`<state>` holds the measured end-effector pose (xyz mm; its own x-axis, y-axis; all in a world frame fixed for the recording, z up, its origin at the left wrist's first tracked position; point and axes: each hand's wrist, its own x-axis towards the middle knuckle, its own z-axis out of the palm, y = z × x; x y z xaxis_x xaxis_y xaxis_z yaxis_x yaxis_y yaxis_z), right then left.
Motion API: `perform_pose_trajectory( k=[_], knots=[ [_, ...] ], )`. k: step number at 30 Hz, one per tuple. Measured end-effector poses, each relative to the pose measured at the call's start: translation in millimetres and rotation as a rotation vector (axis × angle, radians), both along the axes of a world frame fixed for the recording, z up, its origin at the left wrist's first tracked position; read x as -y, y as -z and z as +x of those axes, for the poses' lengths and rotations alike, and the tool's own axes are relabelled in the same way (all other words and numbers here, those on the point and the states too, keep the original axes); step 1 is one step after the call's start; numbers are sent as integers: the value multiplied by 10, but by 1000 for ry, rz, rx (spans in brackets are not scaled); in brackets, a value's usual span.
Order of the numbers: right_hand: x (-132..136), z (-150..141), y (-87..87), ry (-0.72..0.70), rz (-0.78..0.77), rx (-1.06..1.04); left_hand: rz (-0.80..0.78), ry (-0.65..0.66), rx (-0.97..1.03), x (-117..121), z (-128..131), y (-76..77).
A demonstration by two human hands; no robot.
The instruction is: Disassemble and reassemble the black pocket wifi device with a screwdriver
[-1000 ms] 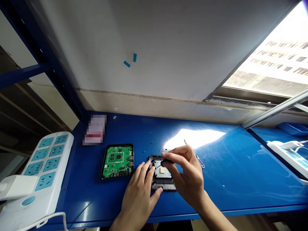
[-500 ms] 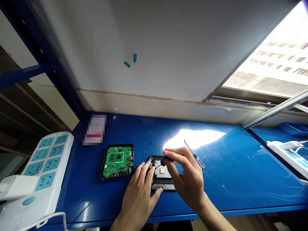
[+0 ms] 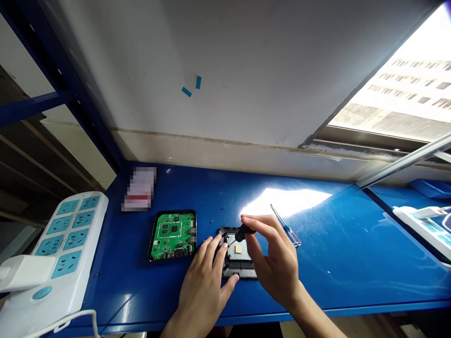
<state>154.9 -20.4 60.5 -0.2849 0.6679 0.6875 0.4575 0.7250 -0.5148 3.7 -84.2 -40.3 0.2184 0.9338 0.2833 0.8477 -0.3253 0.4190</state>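
Note:
My right hand (image 3: 276,260) grips a short black screwdriver (image 3: 244,232) between thumb and fingers, its thin shaft slanting down to the left. The tip meets the upper left of a black plastic cover (image 3: 230,271), which has a grey metal plate with a small tan square pad (image 3: 238,249). My left hand (image 3: 203,277) lies along the left side of this cover, fingers stretched out and thumb at its lower edge. The index fingertip is close to the screwdriver's tip. To the left, a green circuit board (image 3: 172,234) sits in a black casing. Part of the cover is hidden by my right hand.
Several tiny screws (image 3: 222,208) lie behind the cover on the blue table (image 3: 352,253). A clear-handled screwdriver (image 3: 286,225) rests beyond my right hand. A white power strip (image 3: 75,244) stands at left, another (image 3: 423,230) at right. A blurred paper (image 3: 139,189) is at the back left.
The screwdriver has turned and stands more upright, showing more of its handle under my right fingers. My left hand and the cover stay put.

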Motion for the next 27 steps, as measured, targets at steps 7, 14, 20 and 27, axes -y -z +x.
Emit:
perform_pose_trajectory(
  k=[7, 14, 20, 27],
  knots=[
    [8, -17, 10, -39, -32, -50, -25, 4, -16, -6, -14, -30],
    [4, 2, 57, -38, -41, -62, -15, 4, -16, -4, -6, -35],
    [17, 18, 72, -29, -39, -100, -4, 10, 2, -4, -13, -23],
    [24, 33, 122, -9, -64, -127, -9, 5, 15, -4, -14, -16]
  ],
)
